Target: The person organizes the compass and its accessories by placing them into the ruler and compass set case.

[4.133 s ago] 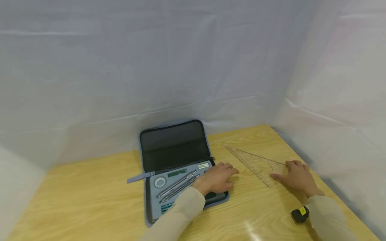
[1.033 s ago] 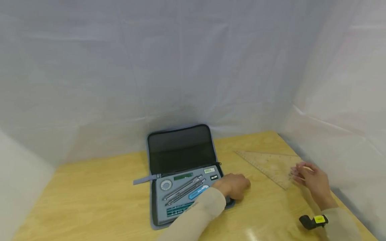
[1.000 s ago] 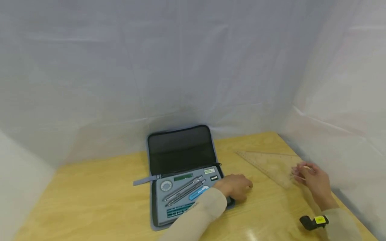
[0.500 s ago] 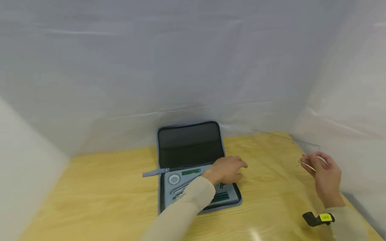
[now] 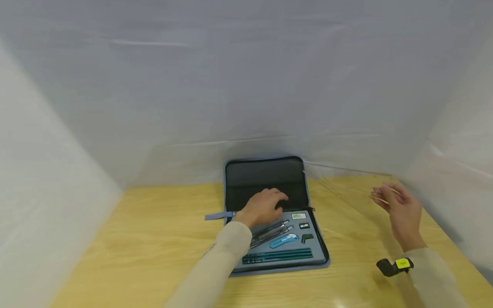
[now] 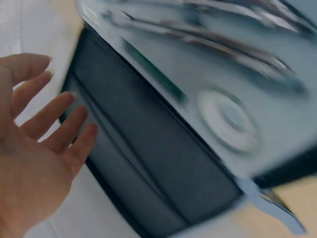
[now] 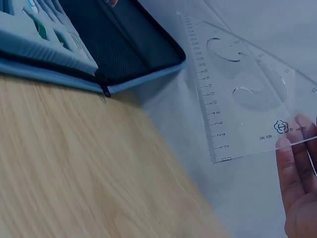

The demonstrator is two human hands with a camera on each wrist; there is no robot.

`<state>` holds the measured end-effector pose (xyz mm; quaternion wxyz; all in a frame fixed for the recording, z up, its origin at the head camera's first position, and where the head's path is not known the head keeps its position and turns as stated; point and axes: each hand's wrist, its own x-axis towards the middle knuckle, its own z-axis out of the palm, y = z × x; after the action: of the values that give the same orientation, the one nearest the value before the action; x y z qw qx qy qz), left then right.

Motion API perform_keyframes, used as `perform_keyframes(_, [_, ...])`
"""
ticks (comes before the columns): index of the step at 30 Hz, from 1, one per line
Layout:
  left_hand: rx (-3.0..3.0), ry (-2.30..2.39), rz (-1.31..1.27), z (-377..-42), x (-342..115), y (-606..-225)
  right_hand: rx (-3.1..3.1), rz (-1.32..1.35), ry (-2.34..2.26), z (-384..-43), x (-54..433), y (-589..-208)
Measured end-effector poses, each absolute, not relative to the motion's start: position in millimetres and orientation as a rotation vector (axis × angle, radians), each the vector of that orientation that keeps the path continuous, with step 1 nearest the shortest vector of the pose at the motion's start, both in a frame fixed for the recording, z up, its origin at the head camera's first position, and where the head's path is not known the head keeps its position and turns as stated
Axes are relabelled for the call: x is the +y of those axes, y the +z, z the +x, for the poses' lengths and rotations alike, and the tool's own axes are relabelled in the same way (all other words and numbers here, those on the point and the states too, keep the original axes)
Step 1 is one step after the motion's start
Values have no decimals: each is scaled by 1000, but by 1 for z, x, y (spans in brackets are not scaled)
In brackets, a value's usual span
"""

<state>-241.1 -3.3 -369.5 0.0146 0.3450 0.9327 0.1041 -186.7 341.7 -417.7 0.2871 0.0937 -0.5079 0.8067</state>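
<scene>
My right hand (image 5: 402,211) pinches a clear plastic set square (image 7: 247,84) at its short edge, thumb on one face and fingers on the other. The set square is raised off the table, its far tip overlapping the case lid in the head view. My left hand (image 5: 262,207) is over the unzipped blue stationery case (image 5: 327,256), fingers loosely spread with nothing in them. In the left wrist view that hand (image 6: 47,129) overlaps the black mesh lid (image 6: 133,134). It hides a white round disc from the head view, while the left wrist view shows the disc (image 6: 228,121).
Inside the case lie dark green pencils (image 5: 277,256), a blue cutter (image 5: 284,240), silver mechanical pencils (image 5: 271,235), a sharpener (image 5: 304,225) and an eraser (image 5: 298,216). A black wrist camera (image 5: 389,267) sits by the right sleeve. White sheeting (image 5: 250,85) surrounds the wooden table (image 5: 154,239).
My right hand has taken the set square from the table and lifted it leftward toward the case. My left hand has moved from the case's right edge to near the lid hinge.
</scene>
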Motion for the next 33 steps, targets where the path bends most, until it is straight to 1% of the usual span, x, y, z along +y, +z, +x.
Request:
perform_keyframes(5, [3016, 425, 984, -248, -36, -375, -1376, 277, 2152, -204, 328, -417])
perform_keyframes(14, [3185, 597, 882, -261, -66, -389, -1370, 248, 2157, -209, 309, -418])
perform_keyframes(18, [3226, 700, 695, -265, -70, -391, -1386, 230, 2153, -210, 304, -417])
perform_keyframes(23, [3106, 943, 434, -269, -68, -395, -1439, 180, 2122, -209, 301, -419])
perform_keyframes(30, [2832, 1598, 183, -282, -75, -411, -1433, 186, 2133, -210, 293, -422])
perform_keyframes(33, [2696, 1777, 36, -285, -80, -416, -1457, 201, 2116, -211, 291, -423])
